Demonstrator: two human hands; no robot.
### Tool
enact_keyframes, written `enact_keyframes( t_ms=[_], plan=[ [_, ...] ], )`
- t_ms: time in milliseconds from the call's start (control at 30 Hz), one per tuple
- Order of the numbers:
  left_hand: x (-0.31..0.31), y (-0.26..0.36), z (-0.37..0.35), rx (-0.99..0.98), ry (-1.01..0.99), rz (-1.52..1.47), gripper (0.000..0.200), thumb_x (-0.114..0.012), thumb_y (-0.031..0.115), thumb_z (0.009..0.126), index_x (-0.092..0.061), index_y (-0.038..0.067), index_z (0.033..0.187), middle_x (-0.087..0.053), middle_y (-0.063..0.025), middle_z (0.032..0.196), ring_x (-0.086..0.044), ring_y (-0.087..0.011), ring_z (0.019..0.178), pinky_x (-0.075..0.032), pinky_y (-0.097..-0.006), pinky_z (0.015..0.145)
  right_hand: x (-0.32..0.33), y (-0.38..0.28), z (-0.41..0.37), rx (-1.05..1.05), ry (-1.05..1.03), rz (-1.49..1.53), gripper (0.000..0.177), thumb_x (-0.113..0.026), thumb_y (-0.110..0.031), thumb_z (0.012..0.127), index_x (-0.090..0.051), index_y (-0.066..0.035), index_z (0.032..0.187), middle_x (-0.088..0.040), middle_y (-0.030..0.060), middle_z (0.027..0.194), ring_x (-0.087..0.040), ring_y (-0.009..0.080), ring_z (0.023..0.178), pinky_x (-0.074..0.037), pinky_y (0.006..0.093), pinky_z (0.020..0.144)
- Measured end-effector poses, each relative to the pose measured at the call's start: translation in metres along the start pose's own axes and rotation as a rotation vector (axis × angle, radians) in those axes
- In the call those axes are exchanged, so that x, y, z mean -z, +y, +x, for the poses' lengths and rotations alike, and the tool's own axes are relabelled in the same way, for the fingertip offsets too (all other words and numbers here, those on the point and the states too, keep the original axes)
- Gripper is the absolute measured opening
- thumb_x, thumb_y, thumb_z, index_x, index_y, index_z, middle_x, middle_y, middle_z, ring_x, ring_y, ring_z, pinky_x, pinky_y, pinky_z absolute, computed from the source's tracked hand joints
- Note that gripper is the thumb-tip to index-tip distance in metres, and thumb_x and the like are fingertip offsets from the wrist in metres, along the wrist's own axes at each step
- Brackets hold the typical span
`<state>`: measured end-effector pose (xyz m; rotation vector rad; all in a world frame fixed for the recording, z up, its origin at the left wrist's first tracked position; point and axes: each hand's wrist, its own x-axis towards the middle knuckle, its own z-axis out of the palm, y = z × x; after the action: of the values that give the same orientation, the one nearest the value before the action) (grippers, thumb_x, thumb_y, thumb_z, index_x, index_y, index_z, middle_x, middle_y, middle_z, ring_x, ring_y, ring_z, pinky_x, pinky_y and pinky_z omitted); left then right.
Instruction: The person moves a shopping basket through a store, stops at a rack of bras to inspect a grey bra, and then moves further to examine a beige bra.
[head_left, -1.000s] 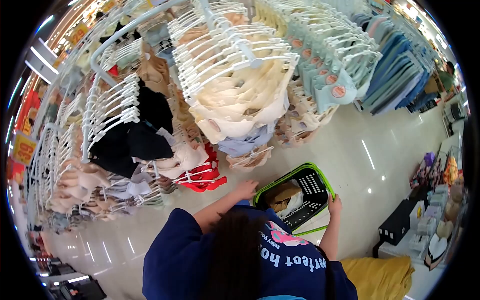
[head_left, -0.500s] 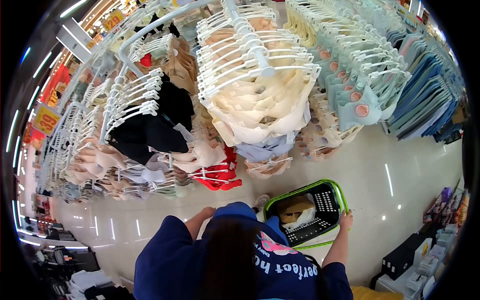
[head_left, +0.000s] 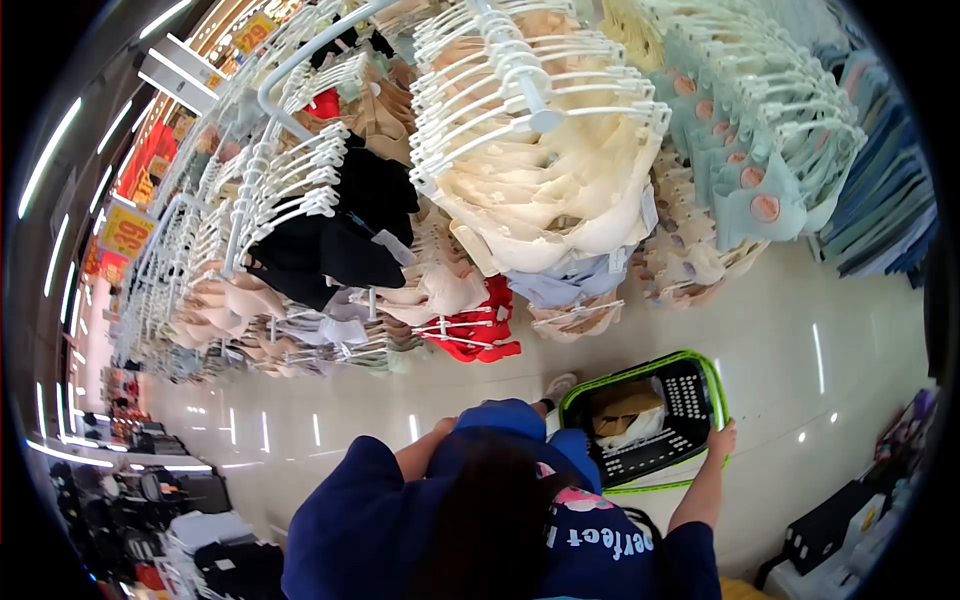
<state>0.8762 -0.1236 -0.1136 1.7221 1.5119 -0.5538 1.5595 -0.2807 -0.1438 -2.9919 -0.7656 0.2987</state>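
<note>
My right hand (head_left: 722, 440) is closed round the green edge of a black shopping basket (head_left: 684, 386) at its right end. The basket hangs at my right side, tilted, with a brown item (head_left: 625, 412) and a white item (head_left: 640, 430) inside. My left hand (head_left: 445, 426) is down beside my blue shirt (head_left: 360, 510), partly hidden behind it, so its fingers do not show clearly. Ahead of me, cream bras (head_left: 560, 225) hang on white hangers from a rack arm (head_left: 540, 112), and black bras (head_left: 345, 235) hang to their left.
Pale green bras (head_left: 760, 180) and blue garments (head_left: 885, 210) hang at the right. Red underwear (head_left: 480, 330) hangs low near the middle. Yellow price signs (head_left: 127, 231) stand at the left. Black boxes (head_left: 825, 525) are at the lower right, folded clothes (head_left: 225, 555) at the lower left.
The view has shifted, so racks, basket and body sit further right in the picture. My left hand shows less beside the shirt. My right hand keeps its hold on the basket.
</note>
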Motion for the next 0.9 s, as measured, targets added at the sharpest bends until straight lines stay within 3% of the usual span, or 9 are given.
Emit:
enact_keyframes(
  t_ms=[200, 367, 567, 633, 833, 900],
  plan=[
    [0.005, 0.039, 0.019, 0.050, -0.034, 0.036, 0.042, -0.036, 0.034, 0.079, -0.053, 0.002, 0.100, -0.052, -0.0209, 0.102, -0.049, -0.0335, 0.097, -0.039, -0.0386, 0.083, 0.020, -0.020, -0.021, -0.082, 0.240, -0.058, 0.039, -0.050, -0.022, 0.066, -0.043, -0.015, 0.103, -0.051, 0.0109, 0.083, -0.051, 0.0278, 0.078, -0.038, 0.0411, 0.068],
    [-0.001, 0.059, 0.043, 0.073, -0.036, 0.025, 0.042, -0.036, 0.034, 0.078, -0.052, 0.002, 0.100, -0.051, -0.0214, 0.102, -0.048, -0.0335, 0.098, -0.039, -0.0390, 0.083, 0.057, -0.036, -0.044, -0.109, 0.364, -0.074, 0.036, -0.052, -0.027, 0.066, -0.046, -0.014, 0.099, -0.051, 0.0088, 0.082, -0.050, 0.0262, 0.077, -0.036, 0.0396, 0.065],
    [-0.033, 0.034, 0.075, -0.009, 0.041, -0.060, 0.042, -0.035, 0.033, 0.077, -0.052, 0.002, 0.099, -0.051, -0.0220, 0.103, -0.048, -0.0331, 0.098, -0.038, -0.0396, 0.083, 0.102, -0.044, -0.069, -0.151, 0.292, -0.007, 0.034, -0.048, -0.036, 0.071, -0.048, -0.016, 0.098, -0.053, 0.0090, 0.080, -0.052, 0.0273, 0.074, -0.037, 0.0429, 0.061],
    [-0.042, 0.015, 0.073, -0.004, 0.095, -0.141, 0.044, -0.043, 0.037, 0.073, -0.057, 0.001, 0.093, -0.052, -0.0220, 0.100, -0.049, -0.0330, 0.097, -0.039, -0.0390, 0.082, 0.108, -0.047, -0.073, -0.107, 0.260, 0.026, 0.035, -0.047, -0.040, 0.072, -0.047, -0.016, 0.098, -0.054, 0.0090, 0.081, -0.053, 0.0284, 0.076, -0.037, 0.0443, 0.060],
    [-0.038, 0.008, 0.051, 0.024, 0.004, -0.138, 0.045, -0.044, 0.039, 0.071, -0.057, 0.001, 0.091, -0.052, -0.0222, 0.100, -0.049, -0.0331, 0.097, -0.039, -0.0389, 0.081, 0.135, -0.066, -0.125, -0.067, 0.112, 0.094, 0.037, -0.047, -0.046, 0.072, -0.046, -0.014, 0.090, -0.055, 0.0096, 0.080, -0.054, 0.0316, 0.074, -0.038, 0.0473, 0.060],
    [-0.035, 0.007, 0.054, 0.014, -0.014, -0.130, 0.045, -0.045, 0.039, 0.071, -0.058, 0.001, 0.091, -0.052, -0.0222, 0.100, -0.049, -0.0331, 0.096, -0.039, -0.0388, 0.081, 0.140, -0.071, -0.146, -0.034, 0.220, 0.084, 0.038, -0.047, -0.047, 0.072, -0.045, -0.012, 0.087, -0.055, 0.0098, 0.078, -0.054, 0.0312, 0.073, -0.037, 0.0481, 0.059]
  ],
)
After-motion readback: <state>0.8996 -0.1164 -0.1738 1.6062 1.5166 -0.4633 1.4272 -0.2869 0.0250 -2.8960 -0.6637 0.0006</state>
